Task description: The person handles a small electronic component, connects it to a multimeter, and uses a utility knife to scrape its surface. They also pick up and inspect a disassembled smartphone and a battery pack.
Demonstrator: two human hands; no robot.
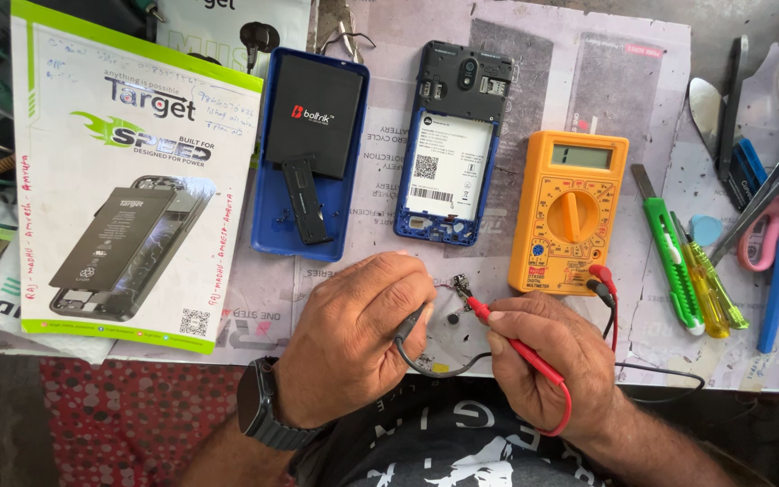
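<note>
Left hand (353, 338) fingers clamped on black probe (410, 325); right hand (547, 356) fingers clamped on red probe (516, 344). Both tips met at a small metal part (459, 289) on the counter (651, 81), just below the orange multimeter (570, 212) and opened blue phone (451, 144).

Both hands close together, left (353, 338) curled, right (547, 356) pinching
</note>
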